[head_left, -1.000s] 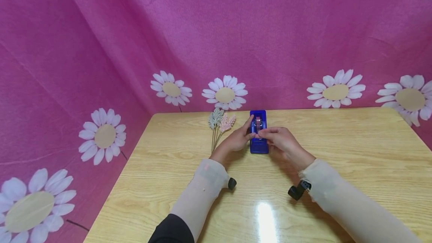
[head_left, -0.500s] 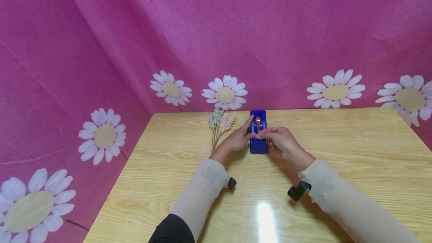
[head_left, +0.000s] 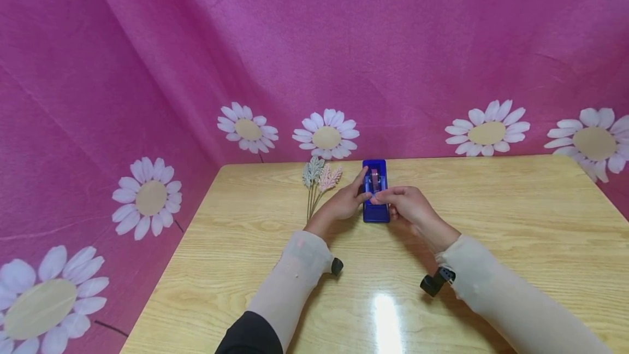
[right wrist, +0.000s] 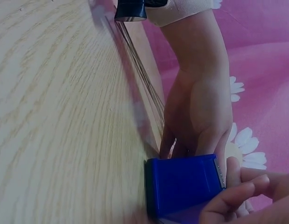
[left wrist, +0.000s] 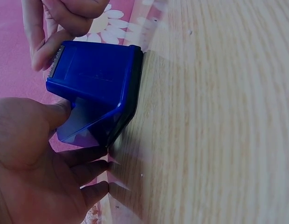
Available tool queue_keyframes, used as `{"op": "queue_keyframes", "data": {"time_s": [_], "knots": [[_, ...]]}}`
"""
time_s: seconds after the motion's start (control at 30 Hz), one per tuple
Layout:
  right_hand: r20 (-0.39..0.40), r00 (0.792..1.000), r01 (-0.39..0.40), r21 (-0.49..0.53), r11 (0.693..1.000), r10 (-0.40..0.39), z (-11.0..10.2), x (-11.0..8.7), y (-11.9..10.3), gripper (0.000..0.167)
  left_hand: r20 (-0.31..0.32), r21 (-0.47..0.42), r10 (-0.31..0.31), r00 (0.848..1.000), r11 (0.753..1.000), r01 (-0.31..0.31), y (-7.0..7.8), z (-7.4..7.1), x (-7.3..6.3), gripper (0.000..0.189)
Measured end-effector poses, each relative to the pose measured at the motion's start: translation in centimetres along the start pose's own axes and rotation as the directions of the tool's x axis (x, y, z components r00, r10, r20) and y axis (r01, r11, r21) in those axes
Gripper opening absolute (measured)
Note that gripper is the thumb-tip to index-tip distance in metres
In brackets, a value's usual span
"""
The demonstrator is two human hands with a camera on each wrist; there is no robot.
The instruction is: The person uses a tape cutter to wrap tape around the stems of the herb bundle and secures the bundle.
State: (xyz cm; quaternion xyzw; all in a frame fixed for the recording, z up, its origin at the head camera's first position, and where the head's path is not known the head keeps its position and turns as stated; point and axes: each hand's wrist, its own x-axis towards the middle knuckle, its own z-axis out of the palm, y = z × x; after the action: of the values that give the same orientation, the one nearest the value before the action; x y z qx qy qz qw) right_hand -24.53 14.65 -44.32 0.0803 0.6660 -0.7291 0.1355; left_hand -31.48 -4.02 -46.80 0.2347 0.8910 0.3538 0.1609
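Observation:
A blue tape dispenser (head_left: 375,214) stands at the table's back edge with a roll of tape (head_left: 375,179) seated in it. My left hand (head_left: 344,201) holds the dispenser from the left. Its thumb lies against the front in the left wrist view, the other fingers low by the base. At the serrated cutter (left wrist: 56,60), the right hand (head_left: 414,209) pinches the tape's end between thumb and index finger. The tape itself is mostly hidden by those fingertips. In the right wrist view, the right fingers (right wrist: 235,193) are right beside the cutter.
Artificial flower stems (head_left: 312,201), one head grey-green and one pink, lie left of the dispenser beside the left hand. The wooden table (head_left: 245,266) ends at a pink curtain (head_left: 403,59) with printed daisies along the back and left.
Both hands stay around the dispenser with almost the same hold. The right fingertips have shifted very slightly at the cutter, and a white glint on the roll no longer shows.

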Motion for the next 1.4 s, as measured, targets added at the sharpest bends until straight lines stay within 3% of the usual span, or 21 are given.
{"op": "queue_keyframes", "data": {"time_s": [0.3, 0.6, 0.97, 1.4], "knots": [[-0.005, 1.0, -0.011, -0.015, 1.0, 0.011, 0.1, -0.6, 0.0, 0.019, -0.001, 0.019, 0.016, 1.0, 1.0, -0.016, -0.2, 0.0, 0.2, 0.072], [0.0, 1.0, 0.026, -0.112, 0.993, -0.026, 0.1, -0.8, 0.7, 0.028, 0.002, 0.008, 0.018, 1.0, 1.0, -0.018, -0.2, 0.0, 0.0, 0.072], [0.014, 0.999, 0.043, -0.038, 0.998, -0.042, 0.5, -1.1, 1.4, 0.015, 0.005, 0.002, 0.007, 1.0, 1.0, -0.007, -0.2, 0.1, 0.1, 0.072], [0.032, 0.999, 0.039, -0.029, 0.999, -0.038, 0.7, -1.8, 1.6, 0.022, 0.009, 0.005, 0.021, 1.0, 1.0, -0.021, -0.3, 0.0, 0.1, 0.072]]}}
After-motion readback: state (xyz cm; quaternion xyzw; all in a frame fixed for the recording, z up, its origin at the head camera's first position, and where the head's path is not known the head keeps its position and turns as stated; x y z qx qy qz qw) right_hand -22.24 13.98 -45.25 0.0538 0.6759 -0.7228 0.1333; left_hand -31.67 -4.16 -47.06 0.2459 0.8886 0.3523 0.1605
